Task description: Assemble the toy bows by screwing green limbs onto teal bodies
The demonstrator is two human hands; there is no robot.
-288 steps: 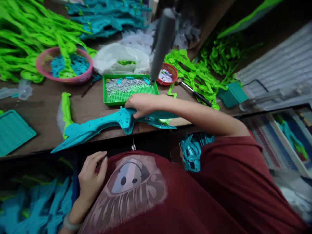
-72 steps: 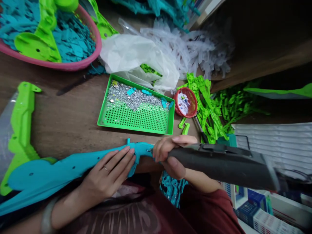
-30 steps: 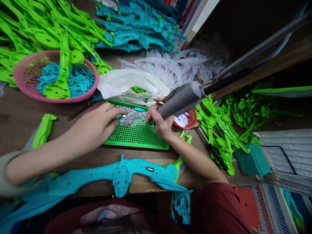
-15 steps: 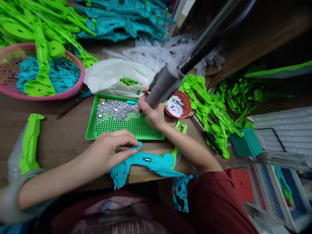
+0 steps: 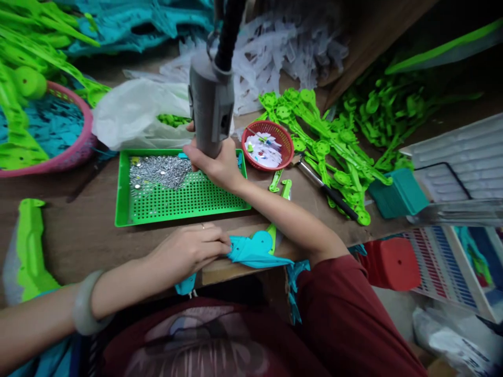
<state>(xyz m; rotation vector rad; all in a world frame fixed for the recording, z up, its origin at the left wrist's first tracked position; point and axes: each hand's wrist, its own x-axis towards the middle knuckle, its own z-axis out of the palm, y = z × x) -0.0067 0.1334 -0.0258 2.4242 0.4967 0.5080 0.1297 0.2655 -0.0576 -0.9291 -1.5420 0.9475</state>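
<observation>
My right hand (image 5: 222,167) is wrapped round a grey power screwdriver (image 5: 210,99), held upright over the green perforated tray (image 5: 188,199). Its tip is hidden by the hand. Small silver screws (image 5: 163,170) are heaped on the tray's left side. At the table's front edge lies a blue plastic part (image 5: 251,248), shaped like a toy gun half. My left hand (image 5: 196,246) is closed over its middle, fingertips pressed together on it; anything small beneath them is hidden. A green plastic piece (image 5: 272,231) sticks out behind the blue part.
Beyond the tray are a white plastic bag (image 5: 137,112) and a red basket (image 5: 288,141) of white pieces. A pink basket (image 5: 84,118) stands at left. On the right lie a black-handled hammer (image 5: 338,201) and piled green parts (image 5: 322,141). A red stool (image 5: 396,264) is below.
My left hand has moved from the small blue piece at the part's upper edge onto the part's middle, covering its slot. My right hand has swung the screwdriver upright; the view has shifted right.
</observation>
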